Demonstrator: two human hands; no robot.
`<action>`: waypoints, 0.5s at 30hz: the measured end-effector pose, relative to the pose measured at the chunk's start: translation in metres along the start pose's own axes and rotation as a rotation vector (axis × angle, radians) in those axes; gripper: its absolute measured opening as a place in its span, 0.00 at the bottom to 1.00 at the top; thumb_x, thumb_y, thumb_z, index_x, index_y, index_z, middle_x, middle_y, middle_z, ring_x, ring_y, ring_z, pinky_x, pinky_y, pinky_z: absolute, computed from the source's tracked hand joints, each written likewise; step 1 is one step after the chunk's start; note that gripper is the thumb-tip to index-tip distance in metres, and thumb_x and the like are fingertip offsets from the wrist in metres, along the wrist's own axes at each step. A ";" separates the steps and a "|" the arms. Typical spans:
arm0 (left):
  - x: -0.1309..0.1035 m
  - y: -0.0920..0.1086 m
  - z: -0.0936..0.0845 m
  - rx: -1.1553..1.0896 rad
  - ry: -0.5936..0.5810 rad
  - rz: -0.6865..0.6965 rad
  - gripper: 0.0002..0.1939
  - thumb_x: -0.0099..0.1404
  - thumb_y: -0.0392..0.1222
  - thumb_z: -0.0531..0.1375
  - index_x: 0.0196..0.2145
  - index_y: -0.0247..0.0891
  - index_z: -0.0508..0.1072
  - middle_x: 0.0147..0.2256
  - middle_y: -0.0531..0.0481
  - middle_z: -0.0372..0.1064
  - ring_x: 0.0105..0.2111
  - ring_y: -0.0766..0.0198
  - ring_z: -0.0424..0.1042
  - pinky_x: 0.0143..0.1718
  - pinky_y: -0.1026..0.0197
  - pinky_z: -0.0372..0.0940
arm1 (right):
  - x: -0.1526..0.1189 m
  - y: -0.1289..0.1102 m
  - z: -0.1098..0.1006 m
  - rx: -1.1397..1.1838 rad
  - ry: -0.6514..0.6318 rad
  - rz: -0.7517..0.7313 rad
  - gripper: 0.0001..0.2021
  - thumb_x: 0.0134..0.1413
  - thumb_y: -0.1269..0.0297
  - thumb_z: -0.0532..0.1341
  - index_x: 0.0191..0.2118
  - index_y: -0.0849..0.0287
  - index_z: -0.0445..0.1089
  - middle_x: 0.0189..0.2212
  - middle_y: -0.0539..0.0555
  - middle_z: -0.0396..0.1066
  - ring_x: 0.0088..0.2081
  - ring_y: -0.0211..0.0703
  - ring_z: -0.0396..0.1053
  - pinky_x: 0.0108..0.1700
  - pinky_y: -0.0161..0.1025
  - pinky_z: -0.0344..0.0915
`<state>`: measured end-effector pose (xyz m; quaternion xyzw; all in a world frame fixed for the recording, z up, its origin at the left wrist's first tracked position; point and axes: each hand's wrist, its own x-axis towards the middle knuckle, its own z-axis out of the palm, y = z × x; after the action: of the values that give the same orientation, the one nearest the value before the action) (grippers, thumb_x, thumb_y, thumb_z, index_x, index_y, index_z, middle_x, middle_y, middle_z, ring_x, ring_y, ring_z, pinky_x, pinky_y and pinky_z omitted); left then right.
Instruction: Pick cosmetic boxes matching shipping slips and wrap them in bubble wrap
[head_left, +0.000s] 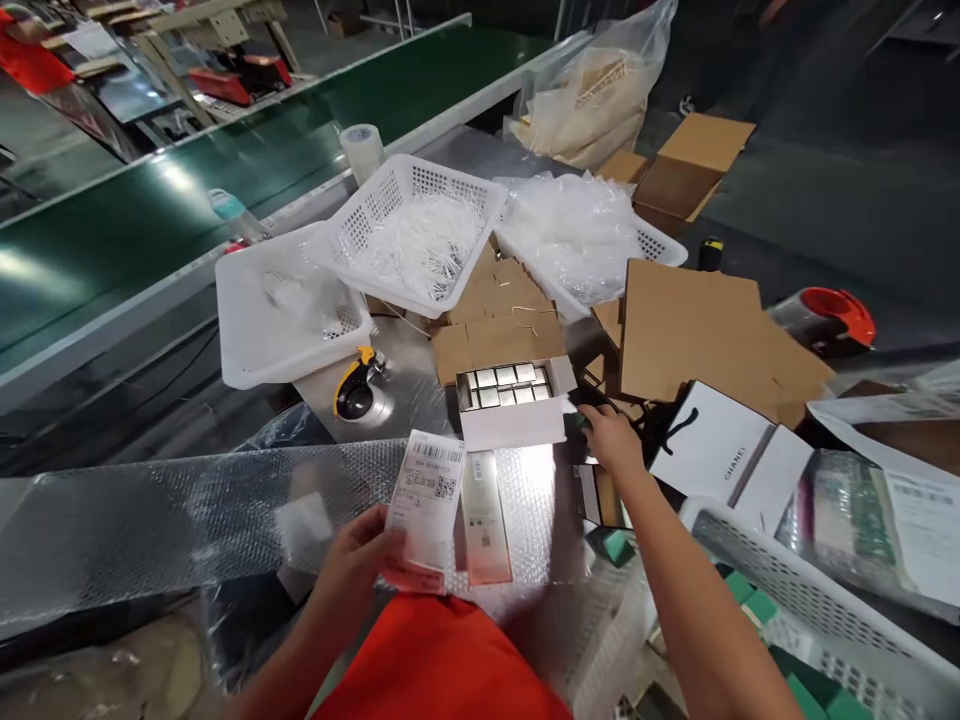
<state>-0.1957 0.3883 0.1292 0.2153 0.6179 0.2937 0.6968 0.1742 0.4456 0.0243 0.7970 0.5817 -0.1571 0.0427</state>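
A printed shipping label [424, 510] is pinched in my left hand [356, 560], its barcode and QR code facing up. Beside it a slim pale box [484, 515] with a pinkish end lies on a sheet of bubble wrap [247, 525]. Just beyond stands an open white carton [514, 425] holding several small silver-topped boxes. My right hand [613, 440] is at the carton's right, fingers curled against dark and green items; what they grip is hidden. Below that hand is a small open dark box [600, 497].
White baskets [251, 355] hold plastic bags, white shredded filler [427, 235] and clear packaging. A yellow-black tape dispenser [356, 388] sits left. Flat cardboard [690, 325], a white Chanel bag [712, 440] and a red tape dispenser [836, 318] are right. A green conveyor [285, 160] runs behind.
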 end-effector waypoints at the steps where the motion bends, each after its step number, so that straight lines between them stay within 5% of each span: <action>1: 0.000 0.000 0.001 -0.002 -0.013 0.002 0.12 0.47 0.43 0.70 0.30 0.35 0.77 0.25 0.50 0.73 0.25 0.62 0.69 0.29 0.62 0.63 | 0.000 0.002 -0.001 0.007 -0.003 0.004 0.19 0.58 0.72 0.56 0.55 0.57 0.67 0.49 0.63 0.67 0.48 0.56 0.66 0.44 0.44 0.62; 7: 0.001 0.003 0.009 0.016 -0.029 0.005 0.11 0.48 0.42 0.69 0.28 0.34 0.76 0.25 0.50 0.73 0.26 0.62 0.70 0.30 0.62 0.64 | -0.001 -0.001 -0.004 0.149 0.007 0.058 0.25 0.63 0.62 0.54 0.64 0.58 0.55 0.52 0.62 0.68 0.51 0.54 0.66 0.48 0.44 0.63; 11: 0.001 0.005 0.010 0.024 -0.025 -0.005 0.12 0.46 0.43 0.70 0.25 0.35 0.75 0.22 0.51 0.71 0.24 0.64 0.69 0.28 0.64 0.64 | -0.005 -0.006 0.001 0.256 0.060 0.293 0.20 0.66 0.64 0.47 0.53 0.72 0.66 0.47 0.73 0.69 0.49 0.59 0.68 0.47 0.52 0.65; 15: 0.000 0.007 0.004 0.051 0.003 -0.037 0.16 0.42 0.44 0.72 0.29 0.36 0.77 0.27 0.50 0.76 0.26 0.61 0.72 0.30 0.62 0.67 | -0.007 -0.009 0.011 0.460 0.085 0.361 0.14 0.62 0.59 0.58 0.47 0.64 0.69 0.44 0.60 0.71 0.44 0.48 0.70 0.46 0.50 0.68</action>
<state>-0.1926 0.3940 0.1344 0.2209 0.6300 0.2653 0.6957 0.1617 0.4387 0.0166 0.8822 0.3809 -0.2412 -0.1361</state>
